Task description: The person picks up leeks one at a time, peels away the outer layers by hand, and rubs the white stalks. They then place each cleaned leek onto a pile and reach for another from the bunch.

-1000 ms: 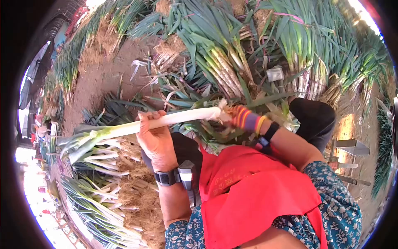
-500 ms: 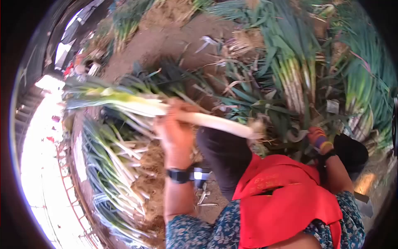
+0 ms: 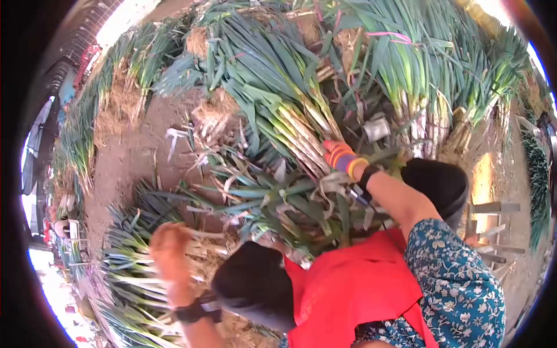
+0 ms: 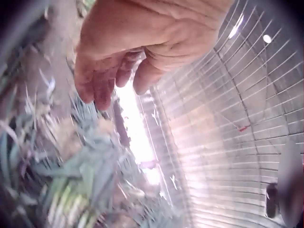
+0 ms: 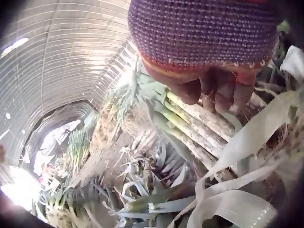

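My bare left hand point(image 3: 171, 249), blurred, hovers over the pile of peeled leeks point(image 3: 139, 278). It holds nothing; in the left wrist view its fingers point(image 4: 102, 90) hang loosely bent with a gap beside the thumb. My right hand point(image 3: 343, 158), in a striped knitted glove, is at the bundle of unpeeled leeks point(image 3: 299, 130). Its bent fingertips point(image 5: 223, 97) grip at a soil-flecked stalk point(image 5: 190, 128) in the right wrist view, where the back of the glove hides part of the grasp.
Stripped leaves point(image 3: 290, 203) litter the ground before my knees. Pale strips of leek skin point(image 5: 242, 137) hang near the right wrist. More tied leek bundles point(image 3: 418, 87) stand behind and to the right. A small bench point(image 3: 493, 207) stands at the right.
The peeled leek has left my left hand, which has dropped toward the pile. My right hand has gone from the loose leaves to the unpeeled bundle. The head view has swung about.
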`<state>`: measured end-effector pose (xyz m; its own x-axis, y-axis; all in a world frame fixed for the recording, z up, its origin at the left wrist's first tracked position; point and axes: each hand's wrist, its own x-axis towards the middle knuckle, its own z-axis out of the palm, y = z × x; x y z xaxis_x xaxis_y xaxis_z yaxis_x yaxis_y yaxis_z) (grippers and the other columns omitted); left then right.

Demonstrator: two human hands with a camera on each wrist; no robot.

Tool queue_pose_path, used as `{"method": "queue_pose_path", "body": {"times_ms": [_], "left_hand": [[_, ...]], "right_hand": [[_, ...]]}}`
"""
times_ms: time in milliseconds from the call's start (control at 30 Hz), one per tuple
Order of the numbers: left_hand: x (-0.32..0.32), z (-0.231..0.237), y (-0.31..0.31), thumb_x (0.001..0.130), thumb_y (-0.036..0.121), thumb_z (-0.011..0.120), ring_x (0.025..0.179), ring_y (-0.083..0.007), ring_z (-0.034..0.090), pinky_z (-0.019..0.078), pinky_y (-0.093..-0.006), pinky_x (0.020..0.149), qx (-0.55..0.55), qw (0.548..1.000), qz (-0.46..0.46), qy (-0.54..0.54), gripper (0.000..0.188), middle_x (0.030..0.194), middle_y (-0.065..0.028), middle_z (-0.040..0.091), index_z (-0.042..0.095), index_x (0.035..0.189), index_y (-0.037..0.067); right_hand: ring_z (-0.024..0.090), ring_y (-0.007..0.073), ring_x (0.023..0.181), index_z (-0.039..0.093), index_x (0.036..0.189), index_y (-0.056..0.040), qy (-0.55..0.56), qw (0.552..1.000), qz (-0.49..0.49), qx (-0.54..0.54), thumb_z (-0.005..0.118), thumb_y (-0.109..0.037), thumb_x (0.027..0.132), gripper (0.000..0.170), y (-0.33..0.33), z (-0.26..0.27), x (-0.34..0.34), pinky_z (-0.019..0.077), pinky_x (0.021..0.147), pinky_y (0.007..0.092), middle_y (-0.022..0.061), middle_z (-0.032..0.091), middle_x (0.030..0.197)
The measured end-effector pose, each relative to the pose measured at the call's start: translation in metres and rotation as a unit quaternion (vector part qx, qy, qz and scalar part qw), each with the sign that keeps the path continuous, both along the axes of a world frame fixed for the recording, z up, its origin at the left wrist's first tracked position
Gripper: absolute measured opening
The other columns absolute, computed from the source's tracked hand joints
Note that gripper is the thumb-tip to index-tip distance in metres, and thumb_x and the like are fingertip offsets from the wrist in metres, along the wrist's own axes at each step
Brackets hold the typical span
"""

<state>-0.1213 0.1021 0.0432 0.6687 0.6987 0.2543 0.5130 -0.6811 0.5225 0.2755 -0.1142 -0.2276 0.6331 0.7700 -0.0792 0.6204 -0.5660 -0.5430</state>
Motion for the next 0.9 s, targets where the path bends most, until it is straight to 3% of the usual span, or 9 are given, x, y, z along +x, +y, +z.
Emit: {"method": "queue_pose_path", "body": {"times_ms": [33, 200, 367, 467, 533, 567, 600, 667, 900], "left_hand": [[0.05, 0.006, -0.031, 0.086, 0.005, 0.053, 0.068, -0.0138, 0.056, 0.0489, -0.0274, 0.065, -0.394, 0.882, 0.062, -0.251, 0.013, 0.083, -0.0085, 0.062, 0.059, 0.096, -0.001], [0.145, -0.03, -0.08, 0.084, -0.001, 0.057, 0.081, -0.0167, 0.063, 0.0504, -0.0284, 0.076, -0.579, 0.797, -0.059, -0.164, 0.015, 0.087, -0.0073, 0.064, 0.06, 0.098, -0.002], [0.163, -0.042, -0.089, 0.084, 0.002, 0.059, 0.079, -0.0193, 0.064, 0.0519, -0.0308, 0.075, -0.589, 0.795, -0.072, -0.127, 0.018, 0.091, -0.0117, 0.064, 0.058, 0.101, -0.006], [0.17, -0.046, -0.09, 0.085, 0.004, 0.059, 0.079, -0.019, 0.064, 0.0517, -0.0304, 0.075, -0.58, 0.801, -0.077, -0.127, 0.019, 0.09, -0.0107, 0.064, 0.058, 0.1, -0.006], [0.174, -0.046, -0.09, 0.085, 0.005, 0.058, 0.078, -0.0184, 0.064, 0.0513, -0.0295, 0.074, -0.559, 0.816, -0.027, -0.143, 0.019, 0.088, -0.0095, 0.064, 0.058, 0.1, -0.006], [0.174, -0.052, -0.089, 0.084, 0.007, 0.058, 0.075, -0.0166, 0.062, 0.0499, -0.0279, 0.071, -0.543, 0.823, -0.031, -0.166, 0.02, 0.087, -0.0098, 0.063, 0.058, 0.101, -0.005], [0.174, -0.061, -0.086, 0.084, 0.007, 0.058, 0.075, -0.0166, 0.062, 0.0499, -0.0279, 0.071, -0.543, 0.822, -0.034, -0.167, 0.02, 0.087, -0.0098, 0.063, 0.058, 0.101, -0.005], [0.174, -0.077, -0.08, 0.085, 0.01, 0.059, 0.076, -0.0141, 0.06, 0.0479, -0.0268, 0.068, -0.478, 0.854, 0.007, -0.204, 0.022, 0.092, -0.0081, 0.063, 0.059, 0.102, -0.003], [0.185, -0.074, -0.073, 0.085, 0.024, 0.064, 0.085, -0.0137, 0.056, 0.0482, -0.0301, 0.067, -0.521, 0.802, 0.096, -0.276, 0.035, 0.096, -0.0031, 0.06, 0.055, 0.11, 0.001]], "right_hand": [[0.055, 0.031, 0.105, 0.054, 0.114, -0.0038, -0.047, 0.999, -0.009, -0.001, 0.061, -0.031, 0.079, 0.045, 0.007, -0.016, -0.003, 0.0443, 0.086, 0.0386, 0.0161, 0.059, 0.11], [0.056, 0.031, 0.105, 0.054, 0.109, -0.0049, -0.025, 0.983, -0.089, -0.16, 0.065, -0.034, 0.077, 0.045, 0.035, -0.011, -0.019, 0.0443, 0.086, 0.0425, 0.0208, 0.058, 0.113], [0.063, 0.035, 0.082, 0.06, 0.096, -0.001, 0.125, 0.967, -0.035, -0.219, 0.068, -0.04, 0.075, 0.045, 0.042, -0.012, -0.001, 0.05, 0.07, 0.0425, 0.0196, 0.065, 0.086], [0.059, 0.0322, 0.075, 0.061, 0.084, -0.0033, 0.257, 0.964, 0.023, 0.068, 0.072, -0.034, 0.072, 0.035, 0.036, 0.045, -0.036, 0.046, 0.069, 0.0412, 0.0194, 0.062, 0.08], [0.056, 0.0283, 0.074, 0.061, 0.088, -0.0029, 0.078, 0.98, 0.115, 0.143, 0.075, -0.029, 0.071, 0.034, 0.032, 0.033, -0.051, 0.0444, 0.07, 0.0385, 0.0173, 0.059, 0.079], [0.056, 0.0274, 0.075, 0.059, 0.096, -0.0011, -0.161, 0.94, 0.249, 0.169, 0.075, -0.027, 0.071, 0.039, 0.021, 0.037, -0.054, 0.0446, 0.072, 0.0359, 0.0176, 0.058, 0.08], [0.056, 0.0274, 0.075, 0.059, 0.096, -0.0011, -0.164, 0.94, 0.247, 0.168, 0.075, -0.027, 0.071, 0.039, 0.012, 0.041, -0.064, 0.0446, 0.072, 0.0359, 0.0176, 0.058, 0.08], [0.056, 0.0346, 0.077, 0.054, 0.109, 0.008, 0.328, 0.92, 0.053, 0.21, 0.078, -0.03, 0.067, 0.061, -0.011, 0.1, -0.09, 0.046, 0.073, 0.0379, 0.0259, 0.06, 0.086], [0.058, 0.0373, 0.074, 0.055, 0.092, 0.0007, 0.081, 0.986, 0.148, 0.018, 0.071, -0.036, 0.07, 0.045, -0.115, 0.18, -0.151, 0.0464, 0.062, 0.0415, 0.0199, 0.059, 0.079]]}}
